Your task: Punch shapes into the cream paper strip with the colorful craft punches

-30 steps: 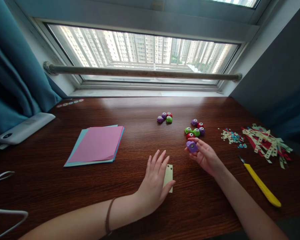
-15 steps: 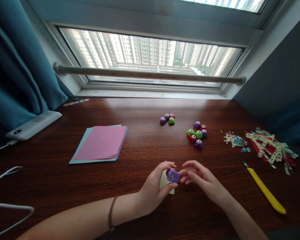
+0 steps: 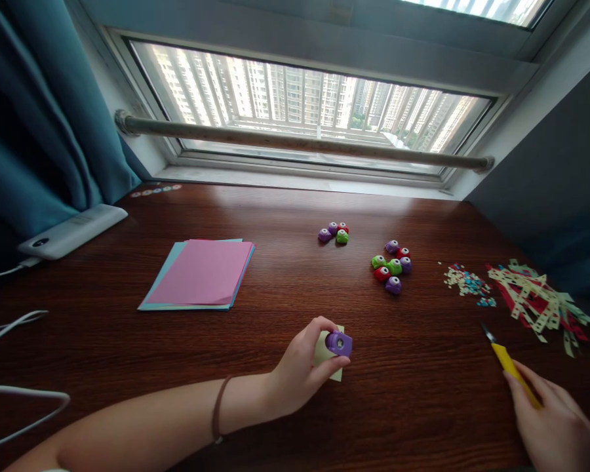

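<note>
While the left hand now pinches the purple punch alone over the paper slip, the right hand has moved away, fingers closing onto the yellow knife.

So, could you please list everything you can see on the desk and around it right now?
Small punch: one, purple, in the left hand, over a paper slip.
Paper slip: one, pale yellow, under the left hand.
Far punches: four, purple, red and green, mid desk.
Near punches: six, same colours, right of the far group.
Paper sheets: a stack, pink on top, blue beneath, left of centre.
Confetti: a small pile, mixed colours, right.
Paper strips: a heap, cream and red, far right.
Knife: one, yellow, right front.
Power bank: one, white, far left.
Cables: white, left edge.
Curtain: teal, left.
Desk: dark wood.
Left hand: grips the small punch.
Right hand: on the knife's handle.
</note>
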The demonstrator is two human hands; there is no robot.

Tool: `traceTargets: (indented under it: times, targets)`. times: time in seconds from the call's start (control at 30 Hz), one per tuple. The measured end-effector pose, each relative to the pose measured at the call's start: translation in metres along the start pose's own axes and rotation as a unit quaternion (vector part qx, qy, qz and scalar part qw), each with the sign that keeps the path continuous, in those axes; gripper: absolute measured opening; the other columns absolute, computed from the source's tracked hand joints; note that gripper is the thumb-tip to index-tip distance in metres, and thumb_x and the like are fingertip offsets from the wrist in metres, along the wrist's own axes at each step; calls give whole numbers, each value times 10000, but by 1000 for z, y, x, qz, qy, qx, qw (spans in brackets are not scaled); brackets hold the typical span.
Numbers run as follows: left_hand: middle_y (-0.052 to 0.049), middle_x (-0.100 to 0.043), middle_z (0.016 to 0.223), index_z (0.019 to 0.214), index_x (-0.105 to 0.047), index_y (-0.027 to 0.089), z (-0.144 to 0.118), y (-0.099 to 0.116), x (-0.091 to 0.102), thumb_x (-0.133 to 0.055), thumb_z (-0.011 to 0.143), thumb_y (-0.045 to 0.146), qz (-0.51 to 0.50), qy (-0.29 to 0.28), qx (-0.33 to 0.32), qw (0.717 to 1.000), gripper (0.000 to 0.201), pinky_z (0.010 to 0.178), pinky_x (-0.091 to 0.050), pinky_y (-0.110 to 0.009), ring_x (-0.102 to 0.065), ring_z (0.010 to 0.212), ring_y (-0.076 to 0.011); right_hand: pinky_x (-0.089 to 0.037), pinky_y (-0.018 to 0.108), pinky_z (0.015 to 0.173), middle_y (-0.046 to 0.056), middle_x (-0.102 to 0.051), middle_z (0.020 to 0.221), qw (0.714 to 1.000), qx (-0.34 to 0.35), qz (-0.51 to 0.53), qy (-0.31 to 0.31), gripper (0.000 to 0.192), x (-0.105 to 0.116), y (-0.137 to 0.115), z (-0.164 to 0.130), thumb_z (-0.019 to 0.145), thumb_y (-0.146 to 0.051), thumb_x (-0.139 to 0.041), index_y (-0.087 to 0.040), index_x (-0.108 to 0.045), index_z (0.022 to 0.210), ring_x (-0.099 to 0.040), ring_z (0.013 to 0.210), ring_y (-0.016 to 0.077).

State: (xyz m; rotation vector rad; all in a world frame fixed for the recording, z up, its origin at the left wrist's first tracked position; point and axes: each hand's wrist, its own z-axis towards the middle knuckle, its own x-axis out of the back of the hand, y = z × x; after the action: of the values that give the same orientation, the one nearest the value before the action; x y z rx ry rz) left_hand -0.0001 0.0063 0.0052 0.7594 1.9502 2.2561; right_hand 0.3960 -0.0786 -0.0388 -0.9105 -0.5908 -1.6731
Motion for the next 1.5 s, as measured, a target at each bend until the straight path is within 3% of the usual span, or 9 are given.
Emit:
traceTargets:
  times: [0.1, 0.17, 0.23, 0.33, 0.5, 0.77, 1.17, 1.33, 1.5]
  targets:
    - [-26, -589, 936, 1001, -467, 191, 0, 0, 0, -598, 806, 263, -6, -1, -3, 1000, 246, 794, -437, -290, -562, 841, -159, -481, 394, 737, 61, -645, 1018, 988, 5, 148, -39, 391, 24, -43, 5, 850, -487, -461, -247, -609, 1121, -624, 876, 281]
    - [-25, -581, 932, 1008, -462, 191, 0, 0, 0, -584, 817, 260, -6, 0, -8, 1000, 237, 796, -436, -291, -558, 842, -157, -495, 318, 803, 38, -615, 1069, 950, 51, 284, -117, 337, 41, -78, 5, 854, -352, -522, -279, -566, 1180, -634, 864, 206]
    - [-27, -572, 930, 1017, -455, 190, 0, -1, 0, -568, 827, 258, -3, 2, -14, 1000, 231, 798, -437, -295, -552, 840, -158, -515, 218, 705, 45, -577, 1097, 901, 137, 369, -183, 374, 54, -110, 1, 865, -228, -509, -291, -530, 1233, -635, 789, 137]
    - [-39, -558, 941, 1029, -447, 185, 0, -2, 0, -548, 842, 259, 6, 3, -28, 1000, 225, 810, -435, -306, -539, 853, -165, -511, 204, 713, 77, -557, 1082, 864, 172, 423, -212, 410, 64, -146, -3, 863, -128, -479, -277, -532, 1242, -611, 897, 154]
    - [-55, -534, 970, 1060, -454, 179, 1, -3, 0, -515, 866, 260, 33, -4, -71, 997, 219, 830, -423, -325, -504, 890, -181, -504, 213, 778, 79, -578, 1040, 853, 196, 431, -219, 442, 66, -168, 3, 844, -86, -483, -260, -540, 1247, -613, 909, 159]
    - [-65, -530, 986, 1090, -458, 184, 2, -2, 1, -502, 876, 262, 45, -15, -86, 995, 232, 836, -420, -338, -492, 901, -189, -506, 218, 781, 84, -567, 1048, 845, 227, 419, -241, 470, 64, -169, 4, 857, -85, -456, -260, -485, 1291, -607, 919, 155]
    - [-45, -524, 939, 1028, -453, 188, 1, -5, -1, -505, 870, 238, 63, 15, -64, 996, 173, 792, -423, -305, -504, 855, -171, -475, 265, 772, 47, -571, 1067, 924, 98, 346, -129, 369, 62, -166, -6, 879, -185, -480, -295, -536, 1227, -595, 888, 169]
    - [-51, -522, 965, 1074, -446, 196, 0, -4, 0, -519, 856, 195, 65, 6, -112, 992, 230, 807, -426, -315, -501, 886, -172, -450, 355, 727, 77, -610, 1034, 984, 20, 152, -86, 381, 39, -120, 9, 897, -419, -420, -218, -569, 1183, -599, 875, 247]
    - [-65, -520, 975, 1091, -452, 196, -1, -5, 0, -535, 850, 196, 71, 0, -144, 987, 256, 806, -437, -336, -492, 893, -184, -459, 393, 641, 117, -613, 994, 991, -18, 34, -127, 619, 13, -55, 3, 854, -616, -278, -147, -626, 1059, -598, 806, 287]
